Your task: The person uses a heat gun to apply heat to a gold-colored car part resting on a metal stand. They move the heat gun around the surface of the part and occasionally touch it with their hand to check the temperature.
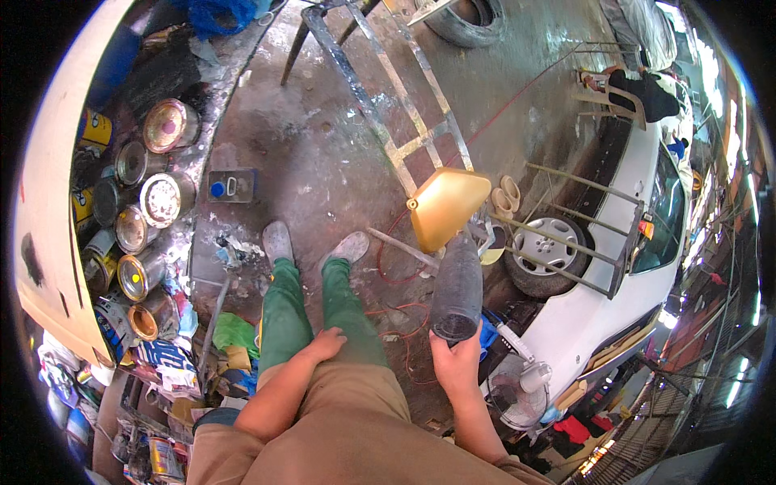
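My right hand [458,357] grips the lower end of a dark, dusty plastic bottle [458,288]. A glossy gold-painted panel [450,203], with a small round hole lug at its left corner, is at the bottle's far end; how the two are joined is hidden. Beyond the panel stands a paint-stained metal frame [400,97] with long bars. My left hand [330,344] holds nothing visible and rests over my thigh, on the green trousers [351,303]. Beside the bottle's far end is a cup with yellowish contents [494,245], partly hidden.
Paint cans [167,200] crowd the left side near a metal canister [232,185]. At right are a white car [661,242], a wheel [548,254], a metal rack [570,239] and a fan [518,391]. A red hose [407,306] crosses the floor. Another person [645,97] sits farther off.
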### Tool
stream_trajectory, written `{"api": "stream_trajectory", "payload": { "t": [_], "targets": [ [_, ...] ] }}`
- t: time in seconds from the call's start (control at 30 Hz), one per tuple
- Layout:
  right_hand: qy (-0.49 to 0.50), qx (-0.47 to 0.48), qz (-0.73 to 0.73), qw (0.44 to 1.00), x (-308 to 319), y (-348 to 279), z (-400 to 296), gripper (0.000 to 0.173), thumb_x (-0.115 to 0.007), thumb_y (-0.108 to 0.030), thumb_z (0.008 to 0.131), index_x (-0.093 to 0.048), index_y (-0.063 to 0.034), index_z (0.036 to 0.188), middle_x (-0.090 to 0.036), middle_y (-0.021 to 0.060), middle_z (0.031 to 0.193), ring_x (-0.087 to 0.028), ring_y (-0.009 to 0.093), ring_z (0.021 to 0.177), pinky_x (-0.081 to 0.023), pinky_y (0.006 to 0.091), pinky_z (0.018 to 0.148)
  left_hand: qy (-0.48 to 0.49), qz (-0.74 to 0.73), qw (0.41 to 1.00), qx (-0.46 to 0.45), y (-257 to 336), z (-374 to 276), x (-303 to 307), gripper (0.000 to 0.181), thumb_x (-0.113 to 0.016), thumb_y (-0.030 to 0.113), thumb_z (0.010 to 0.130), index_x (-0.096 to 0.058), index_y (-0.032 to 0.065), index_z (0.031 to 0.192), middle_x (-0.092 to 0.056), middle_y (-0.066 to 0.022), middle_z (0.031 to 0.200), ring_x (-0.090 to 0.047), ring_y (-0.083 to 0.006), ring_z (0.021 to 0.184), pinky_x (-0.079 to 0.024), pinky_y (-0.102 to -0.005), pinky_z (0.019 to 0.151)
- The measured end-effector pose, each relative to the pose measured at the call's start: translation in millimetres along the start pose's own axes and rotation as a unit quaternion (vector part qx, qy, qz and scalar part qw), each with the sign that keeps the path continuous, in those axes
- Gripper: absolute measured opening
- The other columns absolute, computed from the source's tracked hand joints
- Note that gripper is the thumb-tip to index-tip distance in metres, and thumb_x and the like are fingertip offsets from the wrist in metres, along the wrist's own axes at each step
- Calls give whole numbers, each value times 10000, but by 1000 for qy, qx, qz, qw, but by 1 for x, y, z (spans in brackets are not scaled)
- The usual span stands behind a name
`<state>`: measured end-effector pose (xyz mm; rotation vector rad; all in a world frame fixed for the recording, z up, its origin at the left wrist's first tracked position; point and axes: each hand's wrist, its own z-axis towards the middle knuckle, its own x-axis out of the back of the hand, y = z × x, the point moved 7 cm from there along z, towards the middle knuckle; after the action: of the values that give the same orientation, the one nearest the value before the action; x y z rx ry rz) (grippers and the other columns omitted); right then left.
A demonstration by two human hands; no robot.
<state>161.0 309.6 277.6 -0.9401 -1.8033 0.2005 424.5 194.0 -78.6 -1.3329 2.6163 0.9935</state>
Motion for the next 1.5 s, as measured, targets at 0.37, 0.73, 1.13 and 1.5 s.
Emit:
{"api": "stream_trajectory", "payload": {
  "t": [0.37, 0.73, 1.13, 1.5],
  "targets": [
    [-159, 62, -278, 945, -75, -14, -31, 619, -676, -133, 815, -374, 47, 1325, -592, 362, 1089, -614, 537, 903, -511, 571, 771, 43, -119, 992, 5, 26, -28, 42, 540, -523, 295, 958, -488, -20, 1395, -495, -249, 1434, -452, -379, 1347, -353, -408, 1113],
    [-92, 54, -172, 979, -82, -79, 94, 478, -667, -201, 889, -422, 39, 1223, -623, 260, 1026, -635, 389, 801, -515, 443, 712, 44, -202, 978, 10, 28, -37, 56, 558, -532, 272, 947, -456, -12, 1422, -475, -238, 1451, -430, -369, 1364, -346, -404, 1124],
    [-175, -126, 23, 976, -24, -133, 194, 325, -640, -254, 951, -514, 5, 1101, -630, 96, 889, -584, 140, 605, -528, 297, 494, 112, -20, 940, -320, 284, -71, 66, 770, -604, 168, 775, -354, 26, 1489, -333, -188, 1555, -292, -372, 1444, -288, -436, 1184],
    [-172, -159, 112, 966, 62, -92, 268, 292, -634, -271, 972, -540, -14, 1076, -649, 108, 858, -565, 145, 546, -511, 304, 450, 36, -27, 916, -399, 369, -33, -12, 608, -631, 180, 765, -517, 88, 1355, -583, -131, 1199, -482, -324, 1150, -385, -434, 1031]
  ]
}}
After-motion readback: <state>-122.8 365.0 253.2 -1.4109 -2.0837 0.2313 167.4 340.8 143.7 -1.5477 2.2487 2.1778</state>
